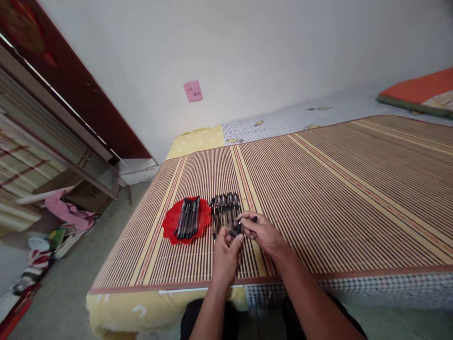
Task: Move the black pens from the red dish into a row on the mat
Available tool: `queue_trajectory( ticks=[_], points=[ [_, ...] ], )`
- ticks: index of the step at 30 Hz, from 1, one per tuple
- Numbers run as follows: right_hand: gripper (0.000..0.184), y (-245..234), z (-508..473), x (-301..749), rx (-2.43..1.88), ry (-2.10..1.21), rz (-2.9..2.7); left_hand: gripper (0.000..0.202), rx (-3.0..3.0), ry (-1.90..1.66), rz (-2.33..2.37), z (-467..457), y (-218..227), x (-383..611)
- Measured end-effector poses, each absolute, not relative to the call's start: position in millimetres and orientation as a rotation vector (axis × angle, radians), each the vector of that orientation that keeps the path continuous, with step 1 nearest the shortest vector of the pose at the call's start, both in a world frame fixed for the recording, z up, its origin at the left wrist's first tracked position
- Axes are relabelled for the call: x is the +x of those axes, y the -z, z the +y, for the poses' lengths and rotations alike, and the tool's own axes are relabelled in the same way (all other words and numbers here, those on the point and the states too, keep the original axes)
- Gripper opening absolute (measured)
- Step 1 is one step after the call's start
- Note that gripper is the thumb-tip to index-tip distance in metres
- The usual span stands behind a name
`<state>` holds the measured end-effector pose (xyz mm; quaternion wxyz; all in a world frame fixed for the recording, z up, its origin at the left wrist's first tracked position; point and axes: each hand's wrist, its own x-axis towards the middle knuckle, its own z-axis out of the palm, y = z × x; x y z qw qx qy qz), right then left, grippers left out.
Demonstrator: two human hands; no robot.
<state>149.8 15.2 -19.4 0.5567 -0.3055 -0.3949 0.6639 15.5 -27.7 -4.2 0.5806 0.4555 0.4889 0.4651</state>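
Observation:
My two hands meet just above the mat, in front of a row of black-capped pens (222, 208) laid side by side. My left hand (226, 255) is closed in a pinch around a dark pen (239, 228), partly hidden by the fingers. My right hand (264, 232) is closed too, its fingertips at the same pen, and a black pen piece (254, 219) pokes out above its fingers. Whether this is one pen or two separate parts I cannot tell. Left of the row, a red scalloped plate (170, 222) holds several clear-barrelled pens (187, 218) with black ends.
The striped bamboo mat (318, 198) covers a bed against a white wall with a pink note (193, 91). Folded orange bedding (417, 89) lies at the far right. On the floor to the left are a cardboard box (90, 193) and a pink cloth (67, 210).

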Motion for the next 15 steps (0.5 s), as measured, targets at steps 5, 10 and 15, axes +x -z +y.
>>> queue_trajectory(
  ticks=[5,10,15],
  points=[
    [0.017,18.3,15.7,151.6,-0.671,-1.577,-0.898,0.039,1.069,-1.010,1.037,-29.3,5.2,16.2],
    [0.020,16.2,16.3,153.7,-0.660,-1.557,-0.751,0.043,0.880,-0.933,0.991,-28.7,5.0,14.4],
    [0.026,15.8,19.5,156.4,-0.684,-1.498,-0.627,0.042,0.908,-0.854,0.986,-28.7,6.4,9.9]
  ],
)
